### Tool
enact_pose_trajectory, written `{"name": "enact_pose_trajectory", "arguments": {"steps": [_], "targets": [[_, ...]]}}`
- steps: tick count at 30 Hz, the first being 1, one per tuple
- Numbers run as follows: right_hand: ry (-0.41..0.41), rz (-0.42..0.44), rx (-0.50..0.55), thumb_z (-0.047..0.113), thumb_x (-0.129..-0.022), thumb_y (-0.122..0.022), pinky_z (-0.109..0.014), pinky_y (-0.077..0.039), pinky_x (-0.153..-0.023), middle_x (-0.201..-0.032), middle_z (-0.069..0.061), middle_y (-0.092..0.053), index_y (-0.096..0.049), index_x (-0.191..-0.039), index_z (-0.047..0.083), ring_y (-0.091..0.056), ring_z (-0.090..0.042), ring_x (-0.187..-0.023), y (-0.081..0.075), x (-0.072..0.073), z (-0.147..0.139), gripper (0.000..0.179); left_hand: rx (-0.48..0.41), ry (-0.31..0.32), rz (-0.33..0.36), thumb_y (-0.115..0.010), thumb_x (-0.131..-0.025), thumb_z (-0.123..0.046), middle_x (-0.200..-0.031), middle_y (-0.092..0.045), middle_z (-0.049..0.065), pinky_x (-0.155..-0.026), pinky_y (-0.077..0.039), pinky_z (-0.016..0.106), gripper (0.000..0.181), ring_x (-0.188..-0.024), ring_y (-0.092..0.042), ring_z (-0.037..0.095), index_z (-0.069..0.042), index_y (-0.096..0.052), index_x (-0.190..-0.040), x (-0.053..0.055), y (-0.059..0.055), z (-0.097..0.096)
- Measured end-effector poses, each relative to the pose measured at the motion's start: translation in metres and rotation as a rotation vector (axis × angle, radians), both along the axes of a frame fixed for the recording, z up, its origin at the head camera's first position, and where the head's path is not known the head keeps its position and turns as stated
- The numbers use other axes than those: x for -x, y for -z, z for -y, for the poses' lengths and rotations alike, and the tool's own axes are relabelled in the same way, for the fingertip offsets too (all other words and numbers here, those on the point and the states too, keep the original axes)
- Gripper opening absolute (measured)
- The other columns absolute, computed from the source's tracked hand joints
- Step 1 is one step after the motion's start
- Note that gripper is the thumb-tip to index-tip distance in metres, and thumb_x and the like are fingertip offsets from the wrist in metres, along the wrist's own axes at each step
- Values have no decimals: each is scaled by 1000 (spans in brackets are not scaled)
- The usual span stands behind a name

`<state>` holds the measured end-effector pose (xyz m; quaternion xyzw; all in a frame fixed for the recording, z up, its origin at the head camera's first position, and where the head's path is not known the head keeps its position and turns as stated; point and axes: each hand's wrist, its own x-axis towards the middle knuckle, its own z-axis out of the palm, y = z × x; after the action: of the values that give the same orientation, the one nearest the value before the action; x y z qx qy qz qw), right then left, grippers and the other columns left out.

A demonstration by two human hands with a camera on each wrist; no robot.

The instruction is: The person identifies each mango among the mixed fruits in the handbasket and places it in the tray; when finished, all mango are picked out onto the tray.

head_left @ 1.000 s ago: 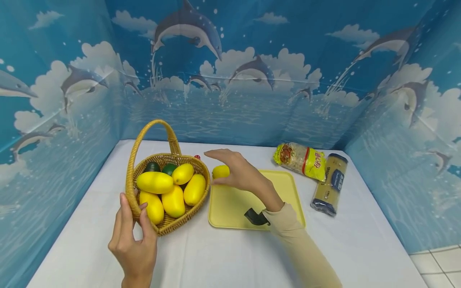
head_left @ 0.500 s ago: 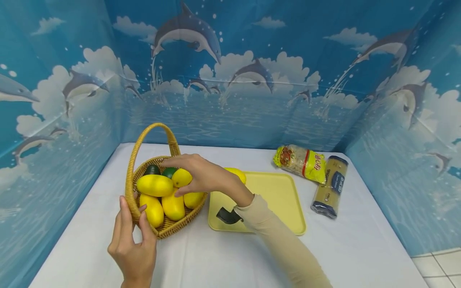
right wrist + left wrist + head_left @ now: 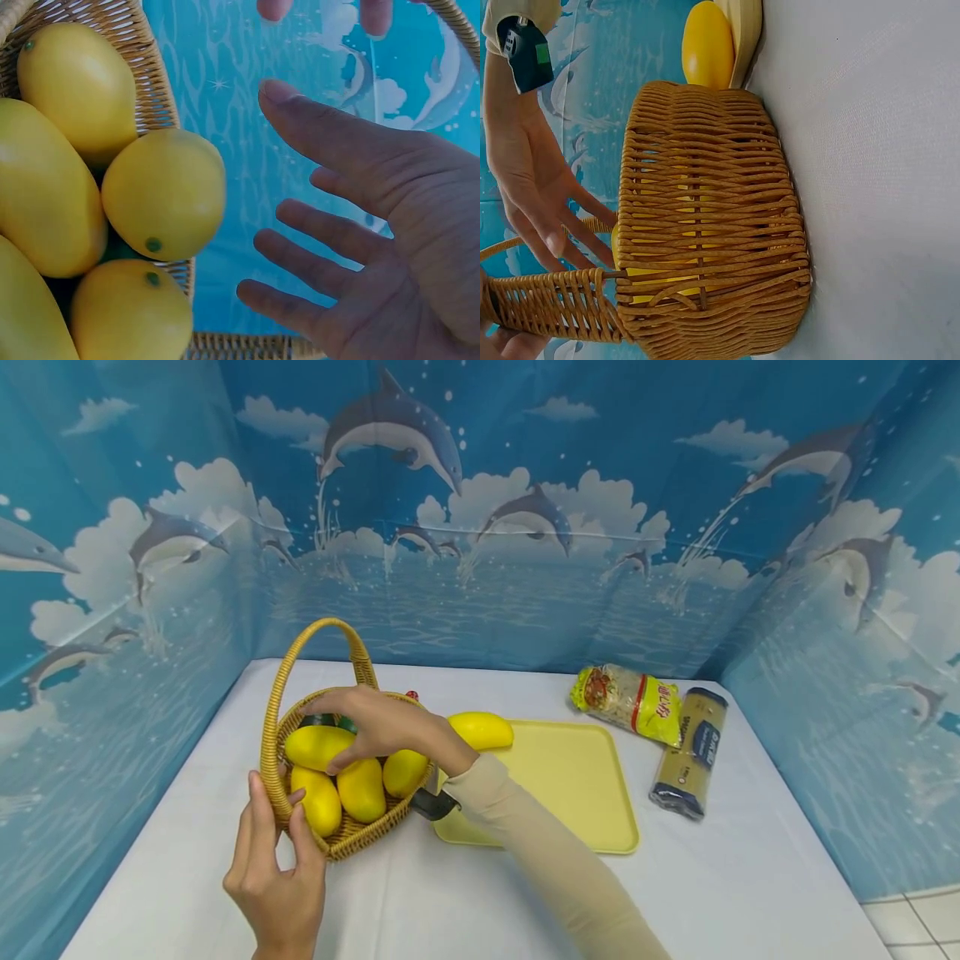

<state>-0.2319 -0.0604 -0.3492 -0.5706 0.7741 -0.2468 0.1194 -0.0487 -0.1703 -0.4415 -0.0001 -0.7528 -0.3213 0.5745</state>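
Observation:
A wicker basket (image 3: 367, 839) with a tall handle stands at the left of the table. Several yellow mangoes (image 3: 362, 791) fill it, and dark green fruits (image 3: 347, 724) show partly behind them. My left hand (image 3: 277, 877) grips the foot of the basket's handle, thumb on one side and fingers on the other. Over the basket hovers my right hand (image 3: 382, 722), fingers spread and holding nothing. The right wrist view shows this hand (image 3: 390, 225) apart from the mangoes (image 3: 165, 195). Another mango (image 3: 482, 731) lies on the yellow tray (image 3: 570, 785), at its far left corner.
At the back right, a yellow-ended bag of noodles (image 3: 626, 700) lies with one end over a spaghetti pack (image 3: 690, 752). A small red item (image 3: 412, 695) sits behind the basket. Dolphin-printed curtains (image 3: 480, 585) enclose the white table (image 3: 405, 910).
My right hand has moved left from beside the mango on the tray to above the basket. That mango now shows in full. My left hand keeps its grip on the basket's handle.

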Motion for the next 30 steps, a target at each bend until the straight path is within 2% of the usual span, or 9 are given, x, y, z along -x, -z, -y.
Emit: {"name": "enact_pose_trajectory", "arguments": {"steps": [10, 22, 30], "targets": [[15, 1, -61, 25, -92, -89, -17, -34, -124, -158, -7, -59, -57, -156, 6, -48, -18, -151, 19, 5, 15, 74, -2, -7, 11, -69, -95, 14, -122, -72, 32, -96, -49, 3, 59, -86, -72, 40, 11, -54, -151, -1, 0, -1], [13, -39, -94, 14, -94, -86, -21, -34, -126, -154, -8, -62, -61, -151, 4, -50, -21, -150, 28, 3, 22, 63, -1, -15, 17, -69, -96, 13, -122, -72, 32, -95, -49, 2, 58, -87, -72, 39, 10, -54, -151, -1, 2, 1], [40, -72, -135, 11, -98, -81, -18, -36, -124, -155, -5, -62, -61, -152, 8, -50, -17, -149, 32, 4, 23, 58, 1, -18, 25, -70, -95, 13, -121, -72, 32, -95, -48, 2, 59, -89, -72, 35, 10, -54, -152, -2, 3, 2]]}}
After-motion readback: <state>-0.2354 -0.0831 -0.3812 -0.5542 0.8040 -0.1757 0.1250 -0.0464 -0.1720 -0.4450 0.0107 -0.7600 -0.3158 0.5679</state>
